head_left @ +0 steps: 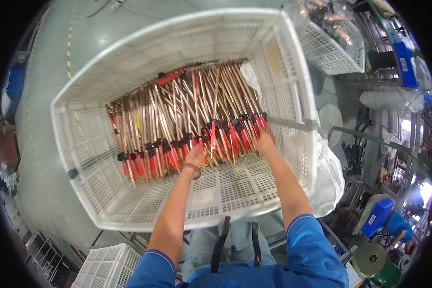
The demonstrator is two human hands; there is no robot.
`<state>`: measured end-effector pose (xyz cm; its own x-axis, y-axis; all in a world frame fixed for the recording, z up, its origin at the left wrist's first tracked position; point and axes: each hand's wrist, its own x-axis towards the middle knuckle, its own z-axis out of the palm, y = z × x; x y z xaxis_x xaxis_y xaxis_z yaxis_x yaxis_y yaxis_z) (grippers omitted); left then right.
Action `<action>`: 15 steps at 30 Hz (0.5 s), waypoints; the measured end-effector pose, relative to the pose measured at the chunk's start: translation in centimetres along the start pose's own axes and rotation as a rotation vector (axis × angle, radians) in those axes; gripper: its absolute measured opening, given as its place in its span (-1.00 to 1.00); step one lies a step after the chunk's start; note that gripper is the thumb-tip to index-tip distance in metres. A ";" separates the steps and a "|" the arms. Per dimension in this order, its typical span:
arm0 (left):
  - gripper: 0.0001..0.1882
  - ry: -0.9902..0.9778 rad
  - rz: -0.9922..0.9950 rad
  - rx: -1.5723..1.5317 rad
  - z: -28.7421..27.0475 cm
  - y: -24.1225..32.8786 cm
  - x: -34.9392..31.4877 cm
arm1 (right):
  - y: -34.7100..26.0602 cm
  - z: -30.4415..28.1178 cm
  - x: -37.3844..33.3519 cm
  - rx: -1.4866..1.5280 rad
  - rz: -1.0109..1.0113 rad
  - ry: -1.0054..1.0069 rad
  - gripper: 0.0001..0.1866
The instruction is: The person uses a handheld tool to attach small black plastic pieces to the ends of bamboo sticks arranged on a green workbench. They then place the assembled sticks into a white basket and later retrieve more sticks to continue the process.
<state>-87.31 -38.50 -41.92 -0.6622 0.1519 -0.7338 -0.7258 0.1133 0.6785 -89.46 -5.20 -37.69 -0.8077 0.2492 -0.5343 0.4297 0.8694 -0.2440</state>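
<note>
Both my arms reach down into a large white perforated plastic crate (293,91). Many long thin copper-coloured tubes (168,105) lie in it, roughly side by side, with some crossing at odd angles. Toward the near side they carry black clamps and red pieces (212,137). My left hand (195,156) is over the near ends at mid-row, fingers apart, with nothing visibly held. At the right end of the row my right hand (265,141) touches the red parts. Its fingertips are partly hidden among the tubes, so its grip is unclear.
Another white crate (331,48) with wrapped parts stands at the far right. A smaller white crate (105,264) sits at the lower left. Clear plastic sheeting (327,175) hangs outside the big crate's right wall. A person in blue (399,225) is at the right, near a blue bin (379,218).
</note>
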 end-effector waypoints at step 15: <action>0.12 -0.001 -0.325 0.240 6.2 1.5 22.6 | -1.1 5.0 20.0 -0.032 0.176 -0.277 0.08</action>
<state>-102.19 -28.79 -57.27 -0.4049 0.0718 -0.9115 -0.8332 0.3816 0.4002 -104.11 -3.34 -52.17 -0.5800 0.2752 -0.7667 0.5367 0.8372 -0.1055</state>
